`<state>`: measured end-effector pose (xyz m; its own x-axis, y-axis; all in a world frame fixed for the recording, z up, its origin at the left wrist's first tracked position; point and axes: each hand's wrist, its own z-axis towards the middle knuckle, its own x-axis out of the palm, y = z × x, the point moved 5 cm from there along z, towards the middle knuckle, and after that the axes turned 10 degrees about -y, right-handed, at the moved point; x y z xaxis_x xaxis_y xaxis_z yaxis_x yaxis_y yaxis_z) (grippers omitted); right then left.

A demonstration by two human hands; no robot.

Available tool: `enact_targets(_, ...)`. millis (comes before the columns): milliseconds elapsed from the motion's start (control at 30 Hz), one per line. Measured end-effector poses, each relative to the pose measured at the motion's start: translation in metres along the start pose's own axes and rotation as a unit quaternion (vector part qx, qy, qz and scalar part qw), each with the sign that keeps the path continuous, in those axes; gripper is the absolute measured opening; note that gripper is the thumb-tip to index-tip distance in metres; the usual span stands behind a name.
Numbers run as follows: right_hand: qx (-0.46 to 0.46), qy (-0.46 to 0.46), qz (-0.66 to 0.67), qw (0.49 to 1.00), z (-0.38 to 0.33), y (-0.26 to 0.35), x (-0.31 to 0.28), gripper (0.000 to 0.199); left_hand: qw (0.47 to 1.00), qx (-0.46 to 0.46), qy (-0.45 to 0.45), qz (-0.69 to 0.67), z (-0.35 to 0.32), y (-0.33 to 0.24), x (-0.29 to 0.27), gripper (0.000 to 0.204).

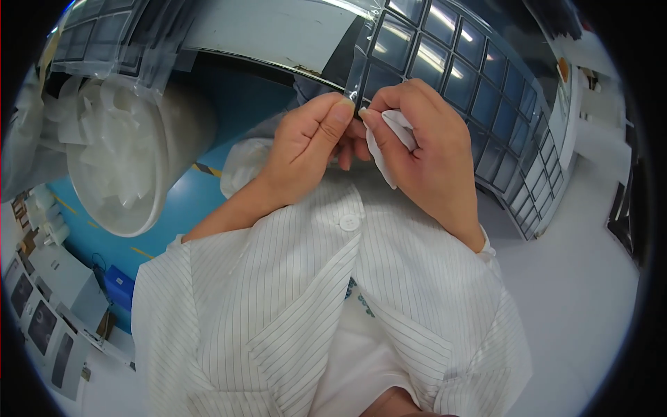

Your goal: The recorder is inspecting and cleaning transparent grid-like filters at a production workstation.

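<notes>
Blue floor — wipe in fingers

white cloth: part-hidden by right grip | pane grid: top cut off | left grip: contents unclear

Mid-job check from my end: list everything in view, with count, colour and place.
gridded panels: at least 2, dark grey, upper right and upper left
clear strip: 1, see-through, near panel's left edge
pale ledge: 1, whitish, top centre
bin: 1, white, left
scraps: too many to count, white, inside bin
floor: 1, blue, left
box: 1, blue, lower left
machines: count unclear, white, far lower left
white wipe: 1, white, in right hand
striped jacket: 1, white, centre
left hand: 1, bare, beside strip's lower end
right hand: 1, bare, upper centre
</notes>
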<state>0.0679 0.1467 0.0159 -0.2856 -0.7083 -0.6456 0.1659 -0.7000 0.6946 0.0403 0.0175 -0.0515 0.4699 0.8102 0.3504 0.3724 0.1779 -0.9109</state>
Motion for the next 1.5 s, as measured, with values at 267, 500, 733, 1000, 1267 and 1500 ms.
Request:
enact_targets(267,-0.014,0.000,-0.029,0.999,0.000,0.007,0.000,0.012,0.999,-0.024,0.019,-0.035,-0.002,0.003,0.002,0.030)
enact_targets(500,-0.125,0.133,0.062,0.981,-0.008,0.023,-0.009,0.015,0.999,-0.016,-0.039,-0.021,0.001,0.007,-0.001,0.033)
enact_targets(733,0.064,0.104,0.067,0.990,-0.031,-0.009,-0.039,0.017,0.999,-0.030,-0.038,0.005,0.001,0.008,-0.005,0.033)
enact_targets(1000,0.099,0.206,0.074,0.971,-0.073,-0.026,-0.099,0.015,0.993,-0.024,-0.088,0.077,0.010,0.000,-0.010,0.032)
enact_targets(1267,0.142,0.092,-0.096,0.981,-0.092,-0.052,-0.126,0.013,0.984,-0.006,-0.084,0.155,0.017,-0.017,0.002,0.032)
enact_targets(1500,0.096,-0.034,0.001,0.995,-0.076,-0.052,-0.109,0.017,0.980,-0.036,-0.086,0.175,0.023,-0.018,0.007,0.032)
